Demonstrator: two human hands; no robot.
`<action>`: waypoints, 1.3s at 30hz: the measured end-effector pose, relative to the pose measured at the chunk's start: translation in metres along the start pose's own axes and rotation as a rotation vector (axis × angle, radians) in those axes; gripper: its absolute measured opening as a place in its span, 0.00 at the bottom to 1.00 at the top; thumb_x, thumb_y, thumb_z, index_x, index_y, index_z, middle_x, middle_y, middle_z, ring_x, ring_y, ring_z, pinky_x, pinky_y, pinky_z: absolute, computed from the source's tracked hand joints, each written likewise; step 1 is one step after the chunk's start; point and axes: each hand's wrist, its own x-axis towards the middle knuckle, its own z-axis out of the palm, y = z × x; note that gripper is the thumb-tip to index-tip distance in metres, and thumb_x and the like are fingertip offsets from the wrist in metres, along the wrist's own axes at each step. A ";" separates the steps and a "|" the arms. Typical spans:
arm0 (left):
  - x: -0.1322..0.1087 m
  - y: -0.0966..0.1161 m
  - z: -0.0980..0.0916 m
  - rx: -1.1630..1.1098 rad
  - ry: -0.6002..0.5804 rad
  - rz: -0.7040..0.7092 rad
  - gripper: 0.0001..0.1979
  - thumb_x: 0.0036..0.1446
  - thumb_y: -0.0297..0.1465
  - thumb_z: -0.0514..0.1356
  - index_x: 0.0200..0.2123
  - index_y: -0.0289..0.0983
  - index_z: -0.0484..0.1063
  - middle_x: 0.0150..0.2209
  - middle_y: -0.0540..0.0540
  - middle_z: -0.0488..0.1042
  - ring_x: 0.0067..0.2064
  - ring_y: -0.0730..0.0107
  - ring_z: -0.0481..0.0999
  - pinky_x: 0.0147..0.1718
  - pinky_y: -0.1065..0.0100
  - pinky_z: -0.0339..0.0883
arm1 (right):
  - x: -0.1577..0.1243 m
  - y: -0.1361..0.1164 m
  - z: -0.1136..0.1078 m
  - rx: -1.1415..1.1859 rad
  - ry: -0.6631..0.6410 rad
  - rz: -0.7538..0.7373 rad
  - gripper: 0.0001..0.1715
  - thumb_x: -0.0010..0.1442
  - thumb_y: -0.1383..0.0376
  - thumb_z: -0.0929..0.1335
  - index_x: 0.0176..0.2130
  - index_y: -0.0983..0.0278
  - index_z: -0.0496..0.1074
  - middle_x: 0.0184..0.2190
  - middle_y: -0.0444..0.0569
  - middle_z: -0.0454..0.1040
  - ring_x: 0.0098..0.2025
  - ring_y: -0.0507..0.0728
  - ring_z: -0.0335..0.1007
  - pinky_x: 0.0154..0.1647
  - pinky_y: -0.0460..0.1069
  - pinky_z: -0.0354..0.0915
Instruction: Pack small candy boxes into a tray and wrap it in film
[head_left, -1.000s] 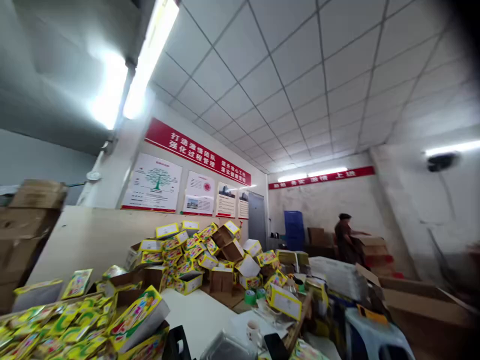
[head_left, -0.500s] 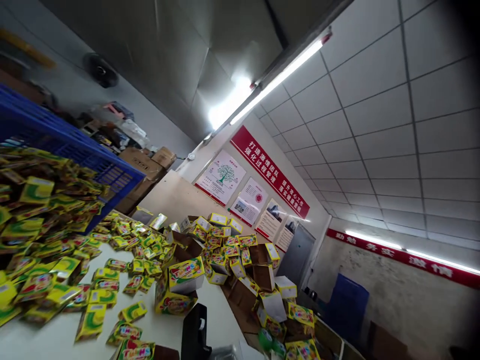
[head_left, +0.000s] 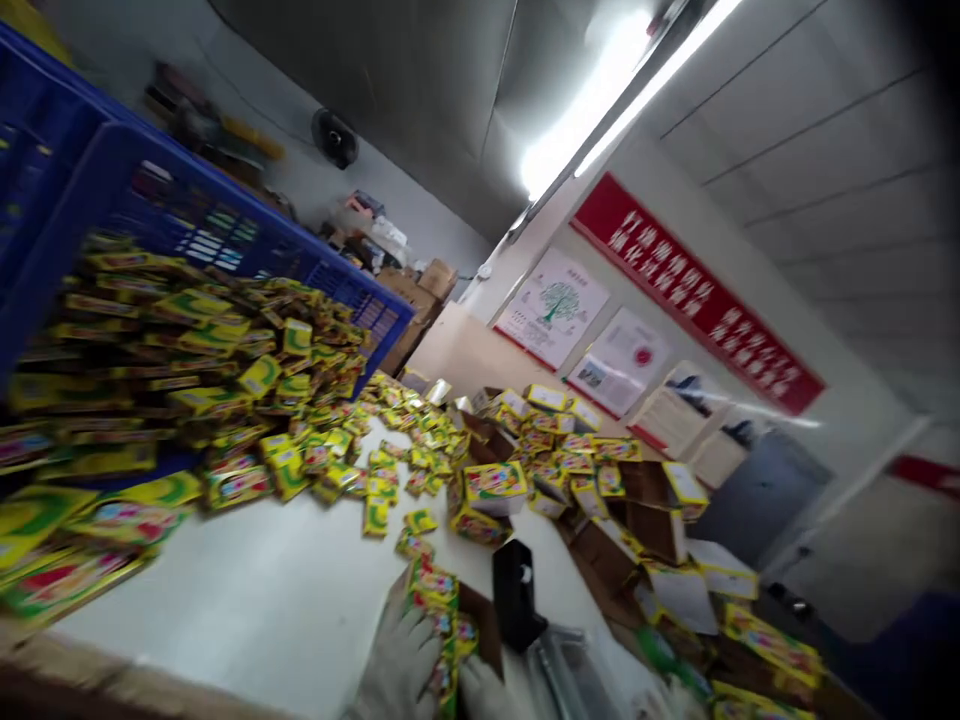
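1. Tabletop (head_left: pixel 247 600): white, strewn with yellow-green packets (head_left: pixel 315 450); blue crate (head_left: pixel 187 215) at far left spills more.
2. Room: red banner (head_left: pixel 705 300) and posters (head_left: pixel 559 305) on the far wall; open cartons (head_left: pixel 645 510) at right.
3. Black tape dispenser (head_left: pixel 516 592): near centre, right of the hands.
4. Left hand (head_left: pixel 397 665), right hand (head_left: pixel 487 692): gloved, near edge, each grip closed on a packet stack (head_left: pixel 439 620) upright between them.

Red banner (head_left: pixel 694 295) on wall: row of white Chinese characters, too blurred to read. Wall posters (head_left: pixel 551 308) below: print illegible, tree graphic only. Yellow-green packets (head_left: pixel 495 480) on table (head_left: pixel 247 590): colourful lettering, blurred, unreadable. No numbers legible.
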 end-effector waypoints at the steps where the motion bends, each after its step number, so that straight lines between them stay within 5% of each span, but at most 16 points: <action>1: 0.003 0.006 -0.003 -0.039 -0.060 -0.063 0.09 0.52 0.27 0.58 0.36 0.41 0.74 0.38 0.46 0.79 0.44 0.60 0.76 0.63 0.48 0.59 | 0.006 0.004 0.015 0.021 0.004 0.062 0.26 0.58 0.62 0.71 0.56 0.52 0.70 0.58 0.53 0.70 0.58 0.70 0.66 0.56 0.64 0.67; 4: 0.009 0.016 -0.007 -0.122 -0.246 -0.164 0.08 0.53 0.30 0.59 0.37 0.41 0.74 0.40 0.45 0.77 0.46 0.57 0.74 0.65 0.40 0.52 | 0.011 0.020 0.052 0.059 0.064 0.320 0.41 0.48 0.62 0.73 0.61 0.61 0.68 0.62 0.61 0.65 0.65 0.75 0.58 0.66 0.64 0.55; 7: 0.012 0.015 -0.015 -0.198 -0.394 -0.202 0.09 0.55 0.32 0.59 0.39 0.41 0.74 0.42 0.44 0.77 0.50 0.57 0.73 0.64 0.40 0.54 | -0.003 0.041 0.054 0.213 0.022 0.259 0.48 0.42 0.64 0.72 0.62 0.63 0.66 0.64 0.60 0.63 0.66 0.72 0.56 0.68 0.58 0.54; 10: 0.019 -0.006 -0.029 -0.294 -0.434 -0.253 0.11 0.60 0.31 0.56 0.44 0.41 0.75 0.48 0.43 0.76 0.54 0.60 0.72 0.62 0.49 0.62 | -0.017 0.074 0.015 0.560 -0.059 0.099 0.39 0.46 0.63 0.69 0.59 0.56 0.71 0.61 0.53 0.68 0.63 0.68 0.62 0.63 0.55 0.61; 14: 0.026 -0.080 -0.029 -0.205 -0.347 -0.369 0.15 0.64 0.31 0.54 0.52 0.39 0.71 0.58 0.39 0.71 0.59 0.61 0.69 0.57 0.56 0.69 | 0.007 0.120 -0.051 0.883 -0.019 0.235 0.24 0.56 0.59 0.66 0.52 0.58 0.76 0.53 0.55 0.75 0.56 0.65 0.71 0.56 0.54 0.67; 19: 0.007 -0.172 -0.004 0.082 -0.449 -0.369 0.18 0.57 0.28 0.59 0.51 0.34 0.70 0.56 0.34 0.71 0.59 0.53 0.70 0.55 0.48 0.70 | 0.142 0.124 -0.078 0.987 0.180 0.097 0.28 0.62 0.49 0.64 0.51 0.64 0.74 0.49 0.58 0.76 0.51 0.64 0.74 0.51 0.54 0.70; 23: 0.006 -0.184 -0.003 0.095 -0.641 -0.330 0.18 0.52 0.24 0.60 0.48 0.35 0.71 0.54 0.36 0.72 0.59 0.52 0.69 0.59 0.45 0.65 | 0.276 0.114 -0.053 0.645 0.362 0.216 0.27 0.67 0.54 0.60 0.58 0.67 0.68 0.52 0.58 0.74 0.51 0.60 0.73 0.50 0.51 0.69; 26: 0.026 -0.188 -0.015 0.027 -0.584 -0.241 0.20 0.53 0.22 0.58 0.51 0.37 0.69 0.58 0.36 0.69 0.62 0.54 0.66 0.57 0.49 0.68 | 0.352 0.136 -0.039 0.438 0.403 0.324 0.30 0.65 0.55 0.62 0.60 0.69 0.66 0.55 0.62 0.70 0.57 0.65 0.67 0.57 0.55 0.63; 30: 0.055 -0.225 -0.040 0.180 -0.339 -0.315 0.29 0.58 0.25 0.59 0.62 0.39 0.59 0.68 0.34 0.53 0.68 0.47 0.55 0.61 0.42 0.61 | 0.412 0.197 -0.036 0.328 0.440 0.449 0.33 0.63 0.53 0.63 0.62 0.67 0.64 0.62 0.65 0.60 0.64 0.70 0.55 0.63 0.59 0.54; 34: 0.060 -0.262 -0.050 0.427 -0.317 -0.519 0.34 0.58 0.34 0.62 0.66 0.41 0.55 0.71 0.34 0.46 0.69 0.40 0.50 0.62 0.37 0.55 | 0.456 0.245 -0.033 0.329 0.354 0.620 0.36 0.66 0.49 0.58 0.61 0.70 0.65 0.55 0.69 0.65 0.58 0.71 0.62 0.56 0.60 0.59; 39: 0.048 -0.259 -0.036 0.515 -0.434 -0.560 0.41 0.58 0.40 0.62 0.69 0.39 0.47 0.72 0.35 0.36 0.71 0.38 0.43 0.63 0.35 0.52 | 0.504 0.227 -0.032 0.329 0.281 0.574 0.42 0.63 0.40 0.57 0.59 0.65 0.69 0.57 0.69 0.63 0.59 0.74 0.58 0.57 0.62 0.54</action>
